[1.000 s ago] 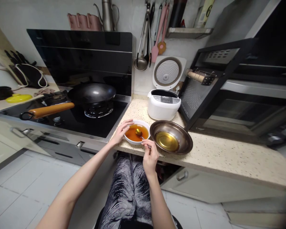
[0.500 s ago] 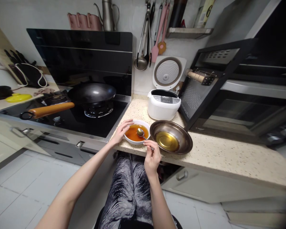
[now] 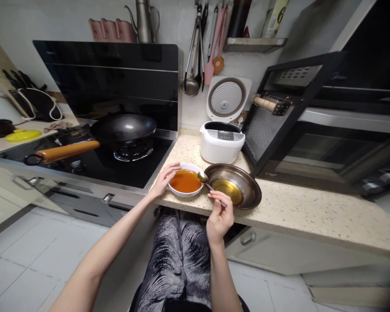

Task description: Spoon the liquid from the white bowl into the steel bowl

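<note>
A white bowl (image 3: 186, 194) of reddish-orange liquid stands near the counter's front edge. My left hand (image 3: 163, 179) is at the bowl's left side, its fingers laid over the rim and gripping it. Between the thumb and fingers of my right hand (image 3: 221, 214) is a metal spoon (image 3: 203, 177), its head raised over the gap between the bowl's right rim and a metal basin (image 3: 255, 193). This wide, shallow basin holds a pool of yellow liquid and sits close beside the bowl. What the spoon's head carries, I cannot make out.
Behind the bowl and basin is a white rice cooker (image 3: 222, 149) with its lid up. To the left, a black wok (image 3: 125, 128) with a wooden handle sits on the gas stove (image 3: 97, 171). Utensils (image 3: 198, 52) hang on the wall; an oven (image 3: 338, 151) stands right.
My right hand has moved right, lifting the spoon out of the bowl to above the gap beside the basin. My left hand stays on the bowl's rim.
</note>
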Action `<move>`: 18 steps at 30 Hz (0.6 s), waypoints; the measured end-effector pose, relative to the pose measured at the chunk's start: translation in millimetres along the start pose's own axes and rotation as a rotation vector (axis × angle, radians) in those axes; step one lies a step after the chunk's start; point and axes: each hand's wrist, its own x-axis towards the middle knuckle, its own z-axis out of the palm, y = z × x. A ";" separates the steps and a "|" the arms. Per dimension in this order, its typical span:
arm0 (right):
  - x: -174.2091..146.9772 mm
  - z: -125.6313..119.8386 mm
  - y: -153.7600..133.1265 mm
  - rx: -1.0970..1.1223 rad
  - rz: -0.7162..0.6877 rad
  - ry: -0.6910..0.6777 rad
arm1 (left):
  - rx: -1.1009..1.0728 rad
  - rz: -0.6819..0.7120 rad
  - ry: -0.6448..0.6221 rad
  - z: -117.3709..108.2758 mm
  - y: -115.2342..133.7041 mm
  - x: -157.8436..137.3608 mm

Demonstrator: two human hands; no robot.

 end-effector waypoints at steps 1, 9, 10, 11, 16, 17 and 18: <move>1.7 -2.5 0.2 -0.004 -0.006 0.017 | 0.002 0.000 0.000 -0.1 -0.2 0.0; 9.5 -17.2 9.4 -0.098 -0.029 0.074 | 0.000 0.003 0.009 0.0 0.4 -0.1; 9.5 -17.8 10.5 -0.104 -0.034 0.076 | 0.000 0.001 0.007 0.0 0.8 -0.1; 9.4 -18.1 11.5 -0.110 -0.041 0.080 | 0.001 -0.001 0.006 0.0 1.2 -0.1; 8.5 -18.4 13.4 -0.165 -0.123 0.062 | -0.003 -0.002 -0.001 -0.1 1.1 -0.2; 8.6 -18.6 13.6 -0.179 -0.146 0.048 | -0.004 -0.001 -0.002 -0.1 0.7 -0.3; 8.7 -19.0 13.9 -0.191 -0.166 0.030 | -0.006 -0.001 -0.002 -0.1 0.2 -0.3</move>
